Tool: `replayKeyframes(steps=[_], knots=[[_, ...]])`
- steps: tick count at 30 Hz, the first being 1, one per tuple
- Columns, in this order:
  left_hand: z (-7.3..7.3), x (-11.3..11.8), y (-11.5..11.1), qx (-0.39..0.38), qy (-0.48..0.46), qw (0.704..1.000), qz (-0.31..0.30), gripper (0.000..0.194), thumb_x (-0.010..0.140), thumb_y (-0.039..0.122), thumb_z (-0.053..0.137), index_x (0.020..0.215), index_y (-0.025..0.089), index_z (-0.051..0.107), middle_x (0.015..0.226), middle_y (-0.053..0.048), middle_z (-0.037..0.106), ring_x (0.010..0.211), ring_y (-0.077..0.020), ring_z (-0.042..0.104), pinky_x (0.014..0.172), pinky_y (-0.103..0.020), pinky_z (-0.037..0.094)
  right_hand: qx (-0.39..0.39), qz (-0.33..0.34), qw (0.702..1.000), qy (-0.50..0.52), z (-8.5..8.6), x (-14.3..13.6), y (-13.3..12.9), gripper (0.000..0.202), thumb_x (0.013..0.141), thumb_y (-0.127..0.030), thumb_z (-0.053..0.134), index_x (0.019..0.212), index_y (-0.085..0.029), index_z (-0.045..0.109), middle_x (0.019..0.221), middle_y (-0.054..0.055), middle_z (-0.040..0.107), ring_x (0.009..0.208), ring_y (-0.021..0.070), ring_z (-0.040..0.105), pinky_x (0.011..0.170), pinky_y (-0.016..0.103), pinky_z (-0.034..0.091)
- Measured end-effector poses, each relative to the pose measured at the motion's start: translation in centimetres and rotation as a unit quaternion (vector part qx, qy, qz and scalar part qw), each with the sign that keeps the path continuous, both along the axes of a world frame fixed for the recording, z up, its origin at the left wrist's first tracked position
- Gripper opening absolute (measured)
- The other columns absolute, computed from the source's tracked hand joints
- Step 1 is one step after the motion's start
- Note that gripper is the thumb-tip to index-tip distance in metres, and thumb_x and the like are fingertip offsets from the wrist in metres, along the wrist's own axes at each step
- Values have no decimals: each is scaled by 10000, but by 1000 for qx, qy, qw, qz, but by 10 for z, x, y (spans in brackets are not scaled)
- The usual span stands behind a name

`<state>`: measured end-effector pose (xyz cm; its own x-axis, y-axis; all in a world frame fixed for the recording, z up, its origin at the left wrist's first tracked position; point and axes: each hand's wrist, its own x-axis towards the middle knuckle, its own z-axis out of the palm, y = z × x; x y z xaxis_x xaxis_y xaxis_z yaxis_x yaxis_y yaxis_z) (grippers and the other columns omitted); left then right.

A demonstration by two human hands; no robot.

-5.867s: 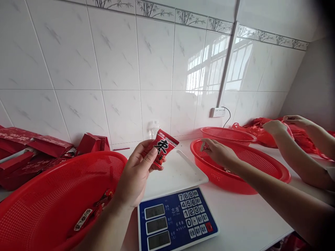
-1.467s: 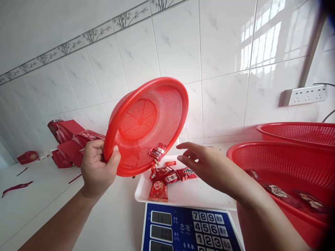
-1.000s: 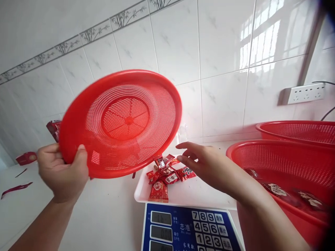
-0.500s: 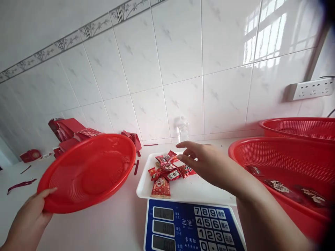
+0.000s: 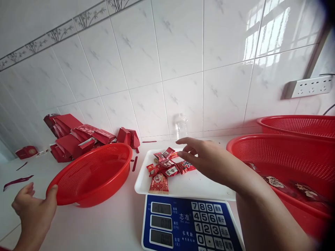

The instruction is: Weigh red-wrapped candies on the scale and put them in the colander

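Observation:
At the left, a red perforated basket point(image 5: 94, 177) rests on the white table with nothing in it. My left hand point(image 5: 35, 212) is open beside its near left rim, thumb close to or touching the rim. My right hand point(image 5: 199, 153) hovers over the white scale tray point(image 5: 204, 186), its fingers apart and nothing in them. Several red wrapped snacks point(image 5: 167, 167) are piled on the tray's left half, just left of my right fingertips. In front of the tray is the blue scale panel point(image 5: 187, 223) with its displays and number keys.
Two more red baskets stand at the right, the nearer one point(image 5: 285, 153) holding dark red packets point(image 5: 274, 182). Folded red boxes point(image 5: 69, 139) are heaped at the back left. A clear plastic bottle point(image 5: 182, 125) stands by the tiled wall, and a socket strip point(image 5: 311, 87) is at the right.
The left basket has gone from tilted and raised to sitting on the table. My left hand has opened off its rim. My right hand has barely moved.

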<state>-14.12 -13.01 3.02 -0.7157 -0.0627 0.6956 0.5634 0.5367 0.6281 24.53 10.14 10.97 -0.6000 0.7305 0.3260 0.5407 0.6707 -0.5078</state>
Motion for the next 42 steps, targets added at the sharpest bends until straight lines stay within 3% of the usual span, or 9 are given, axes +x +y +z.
replayKeyframes(steps=[1,4,8,10,17,20,25,31,42], knots=[[5,19,6,-32,16,999,-7,292,721,371,678,897,229,493,1030,-46,638,1107,-363,597,954,-599,480,2,1,1000,-1,-1,-1,0,373,912,-413,467,1224,-276,617,880,22,749,807,206,669,639,295,447],[14,86,30,-155,18,957,-245,248,884,415,513,1064,257,578,1151,-37,656,1144,-299,597,1014,-496,473,15,0,1000,-14,-4,-5,2,378,913,-430,468,1230,-291,618,874,21,750,806,219,672,649,311,446],[14,161,71,-323,9,787,-525,329,944,427,477,1207,278,607,1235,-67,651,1147,-253,608,955,-364,519,21,-2,999,-24,-6,-7,1,396,911,-435,458,1239,-277,615,895,35,748,842,242,673,681,337,454],[14,184,89,-378,14,735,-563,360,957,424,471,1267,286,589,1257,-73,636,1146,-260,600,949,-399,523,16,2,1000,-16,-6,-6,0,397,913,-421,451,1241,-266,611,892,35,746,836,231,671,691,335,457],[17,219,124,-373,38,667,-644,390,958,450,485,1289,261,572,1316,-82,595,1152,-251,593,966,-426,514,3,-1,1000,-6,-2,-5,-2,398,906,-396,468,1248,-252,612,924,43,744,816,210,666,678,315,461],[20,213,140,-328,39,674,-661,297,969,409,476,1156,234,626,1216,-76,644,1092,-229,616,927,-396,524,-4,1,1000,-6,0,-4,-3,400,913,-386,458,1258,-246,606,949,50,745,836,211,668,682,311,464],[24,174,179,-305,23,760,-573,201,930,245,492,1065,218,639,1163,-75,659,1139,-254,579,980,-435,470,-4,1,1000,-4,2,-2,-4,404,922,-392,446,1266,-248,600,926,37,748,827,205,669,668,303,463],[21,149,210,-389,-21,686,-615,240,811,194,579,1025,239,678,1124,-43,692,1060,-249,621,912,-375,484,-3,1,1000,-13,1,-4,-3,413,923,-390,453,1281,-246,597,992,52,749,850,210,676,661,300,470],[35,165,202,-199,-91,752,-622,184,920,272,418,994,226,581,966,-31,710,936,-196,669,842,-331,505,6,1,1000,-5,2,-5,-3,398,916,-364,495,1274,-239,613,986,72,754,850,229,693,679,323,499]])
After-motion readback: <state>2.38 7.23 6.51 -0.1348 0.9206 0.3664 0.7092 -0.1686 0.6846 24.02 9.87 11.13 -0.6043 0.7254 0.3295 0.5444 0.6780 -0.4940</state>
